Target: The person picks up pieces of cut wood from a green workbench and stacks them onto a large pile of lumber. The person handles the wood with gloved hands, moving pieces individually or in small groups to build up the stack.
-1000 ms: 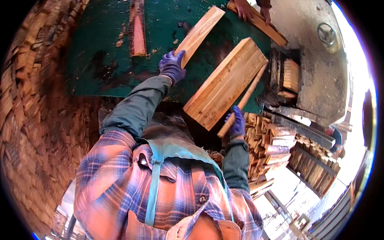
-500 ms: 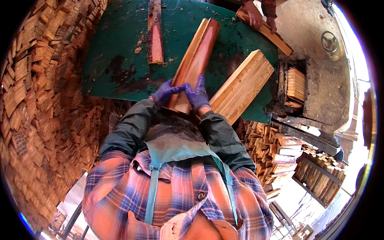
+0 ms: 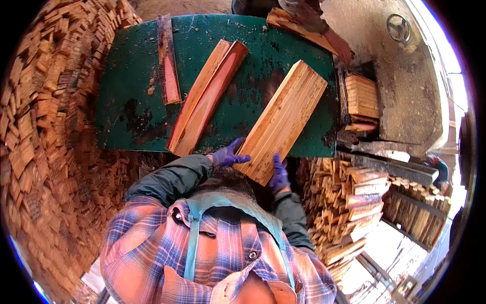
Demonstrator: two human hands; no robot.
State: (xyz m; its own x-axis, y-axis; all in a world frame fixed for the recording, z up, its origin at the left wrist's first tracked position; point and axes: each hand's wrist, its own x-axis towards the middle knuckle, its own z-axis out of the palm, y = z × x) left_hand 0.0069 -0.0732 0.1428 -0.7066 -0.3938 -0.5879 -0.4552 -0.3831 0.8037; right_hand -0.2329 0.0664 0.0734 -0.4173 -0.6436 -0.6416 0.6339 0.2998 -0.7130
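- We see a broad dark green, flat surface (image 3: 131,66) across the upper middle of the frame, its near edge running just above the hands.
- On its right half we have a thick, pale yellow-brown stack of long wooden boards (image 3: 283,121), its long axis slanting from the frame's centre toward the upper right. Its lower end overhangs the near edge and sits between the hands, so from either grip most of its length lies up and to the right.
- Left of that stack, well apart at the top, we find a pair of reddish wooden boards with pale edges (image 3: 215,86), tilted nearly the same way, the lower end near the left hand.
- Farther toward the upper left lies a narrow, dark-edged wooden strip with a pink lower face (image 3: 168,61), nearly upright in the frame.
- Our purple-gloved left hand (image 3: 230,154) meets the stack's lower left edge, its grip wide, thumb and fingers parted.
- Our purple-gloved right hand (image 3: 279,176) lies along the lower right edge, fingers extended rather than wrapped. Both hands are about equally near the stack; we cannot tell whether any fingers reach beneath it.
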